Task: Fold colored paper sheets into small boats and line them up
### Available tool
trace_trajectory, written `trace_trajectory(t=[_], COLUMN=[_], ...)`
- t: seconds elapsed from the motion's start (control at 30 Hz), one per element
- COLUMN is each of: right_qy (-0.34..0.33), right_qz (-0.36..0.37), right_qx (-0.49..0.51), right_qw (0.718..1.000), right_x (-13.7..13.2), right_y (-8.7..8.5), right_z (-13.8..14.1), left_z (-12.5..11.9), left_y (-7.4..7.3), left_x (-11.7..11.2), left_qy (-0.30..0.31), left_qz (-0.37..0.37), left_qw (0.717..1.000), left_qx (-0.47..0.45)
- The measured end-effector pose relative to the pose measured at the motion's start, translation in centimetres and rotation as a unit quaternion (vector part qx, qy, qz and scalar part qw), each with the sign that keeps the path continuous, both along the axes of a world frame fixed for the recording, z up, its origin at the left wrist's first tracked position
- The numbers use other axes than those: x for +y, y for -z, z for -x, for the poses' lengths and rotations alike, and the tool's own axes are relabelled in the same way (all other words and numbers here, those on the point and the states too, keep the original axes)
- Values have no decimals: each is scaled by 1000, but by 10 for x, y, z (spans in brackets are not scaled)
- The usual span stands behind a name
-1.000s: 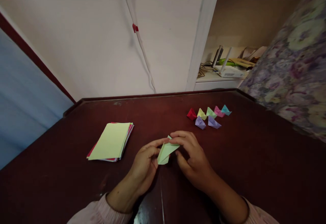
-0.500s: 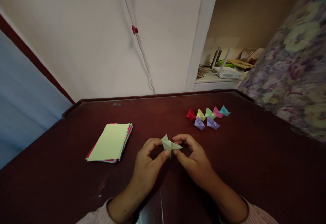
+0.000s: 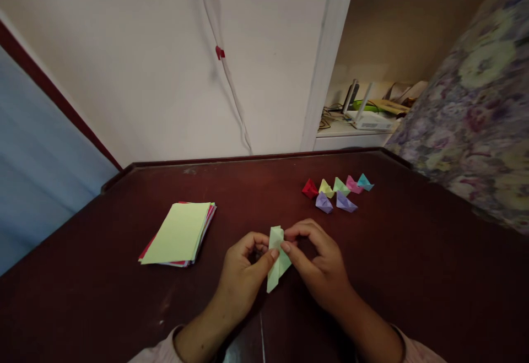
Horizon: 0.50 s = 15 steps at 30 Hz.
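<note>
A pale green folded paper (image 3: 274, 275) is held between my two hands above the dark red table (image 3: 103, 308). My left hand (image 3: 243, 269) pinches it from the left, thumb on the near face. From the right, my right hand (image 3: 318, 258) pinches its upper part between thumb and fingers. The paper stands as a narrow folded strip with a slanted flap on its right side. Parts of the fingers behind the paper are hidden.
A stack of coloured paper sheets (image 3: 177, 233), light yellow-green on top, lies to the left. Several small folded paper boats (image 3: 323, 202) stand at the back right. Behind are a wall with a cable (image 3: 231, 93), a white router (image 3: 370, 120) on a shelf and a flowered curtain (image 3: 475, 115).
The green paper has gone from a spread, boat-like shape with side points to a narrow, upright folded strip. Both hands stay close together around it, with the fingers shifted a little.
</note>
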State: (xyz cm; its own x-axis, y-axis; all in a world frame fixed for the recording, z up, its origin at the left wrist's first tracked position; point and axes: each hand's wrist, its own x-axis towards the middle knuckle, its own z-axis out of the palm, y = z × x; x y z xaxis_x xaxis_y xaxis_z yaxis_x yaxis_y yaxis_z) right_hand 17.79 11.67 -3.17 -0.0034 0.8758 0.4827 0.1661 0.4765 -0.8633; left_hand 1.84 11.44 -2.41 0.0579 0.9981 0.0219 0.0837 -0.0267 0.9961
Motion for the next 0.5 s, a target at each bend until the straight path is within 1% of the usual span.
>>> trace_trajectory(t=[0.03,0.1,0.33,0.5], right_qy=[9,25,57,81], right_qz=[-33,-66,-117,-141], right_qx=[-24,-50,-92,-153], right_qw=[999,996,987,975], right_x=[-1,-2,-2,-4], right_y=[-1,-3,-2,0], right_z=[-1,-1,1,1], left_z=[0,-1,-2,0], left_y=[0,1,5,5], left_x=[0,-2,-3,-4], left_qy=[-1,-4,-16,-30], left_qz=[-4,-13,-56,-105], left_qw=[1000,1000,995,983], left_qx=[6,20,85,147])
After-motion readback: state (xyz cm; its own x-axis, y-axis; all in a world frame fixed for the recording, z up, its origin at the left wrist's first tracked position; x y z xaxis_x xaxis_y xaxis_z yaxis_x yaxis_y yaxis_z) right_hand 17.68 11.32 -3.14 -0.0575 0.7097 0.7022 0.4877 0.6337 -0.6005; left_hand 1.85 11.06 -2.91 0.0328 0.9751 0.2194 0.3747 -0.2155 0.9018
